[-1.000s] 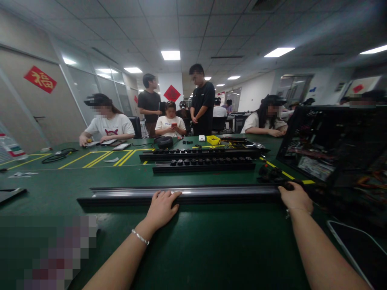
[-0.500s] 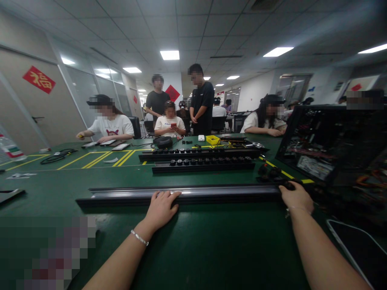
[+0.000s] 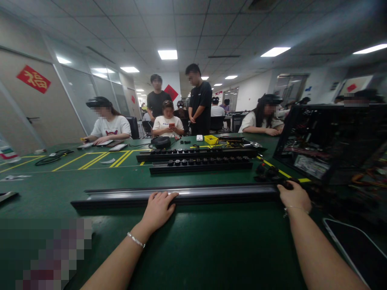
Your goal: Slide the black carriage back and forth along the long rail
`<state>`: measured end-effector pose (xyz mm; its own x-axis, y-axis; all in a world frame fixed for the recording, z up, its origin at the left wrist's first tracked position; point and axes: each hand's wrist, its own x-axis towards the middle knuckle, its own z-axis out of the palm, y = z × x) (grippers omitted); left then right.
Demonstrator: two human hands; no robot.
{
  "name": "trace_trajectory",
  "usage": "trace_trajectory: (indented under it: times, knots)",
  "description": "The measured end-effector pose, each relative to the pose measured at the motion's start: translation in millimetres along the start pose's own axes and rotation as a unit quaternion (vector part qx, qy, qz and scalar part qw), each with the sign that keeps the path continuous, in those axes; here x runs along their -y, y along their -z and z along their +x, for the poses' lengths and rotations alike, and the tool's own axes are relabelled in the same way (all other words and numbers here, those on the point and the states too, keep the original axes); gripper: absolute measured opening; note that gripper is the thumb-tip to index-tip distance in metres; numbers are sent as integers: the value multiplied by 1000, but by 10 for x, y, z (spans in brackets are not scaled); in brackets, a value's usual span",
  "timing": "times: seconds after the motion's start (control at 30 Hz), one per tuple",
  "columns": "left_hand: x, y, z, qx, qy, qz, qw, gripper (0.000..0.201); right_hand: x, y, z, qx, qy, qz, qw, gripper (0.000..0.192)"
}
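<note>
Head view, looking across a green surface (image 3: 211, 249) in a busy workroom. Long black rail (image 3: 181, 195) lying flat, running left to right, taken here as the landmark. Left hand (image 3: 159, 209) resting palm down on the near edge of the rail, around its middle, fingers laid loosely over the top, not clenched. Right hand (image 3: 294, 197) at the rail's right end, curled over the tip; hard to tell whether gripping firmly or merely pressing. Thin bracelets on both wrists.

Beyond the rail, two shorter black strips (image 3: 201, 165) fitted with rows of round knobs, lying parallel to it. Right of the rail, an open black computer case (image 3: 329, 141) showing wiring. Farther beyond the rail, a small yellow box (image 3: 211, 139) and seated and standing people at the far side. Left of and beyond the rail, a coiled black cable (image 3: 50, 158) amid yellow floor-style lines.

Progress, judged from the layout: rail placed and steadied under both hands, top bare, none of the knobbed fittings seen on the other strips, so seemingly an early stage.
</note>
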<state>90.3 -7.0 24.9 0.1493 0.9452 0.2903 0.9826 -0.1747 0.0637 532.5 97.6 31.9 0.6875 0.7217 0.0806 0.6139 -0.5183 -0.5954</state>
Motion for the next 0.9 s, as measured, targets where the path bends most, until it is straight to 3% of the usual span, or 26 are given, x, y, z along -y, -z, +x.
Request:
trace_trajectory:
  times: [0.47,0.77,0.9]
  knots:
    - [41,-45,13,-3,1,-12,1000,34,-13,8,-61,-30,-25,48,998,54]
    - [70,-92,14,-19,0,-3,1000,31,-190,-38,86,-146,-7,110,983,53]
    - [67,-84,6,-24,-3,-7,1000,30,-152,-32,91,-191,3,137,972,57]
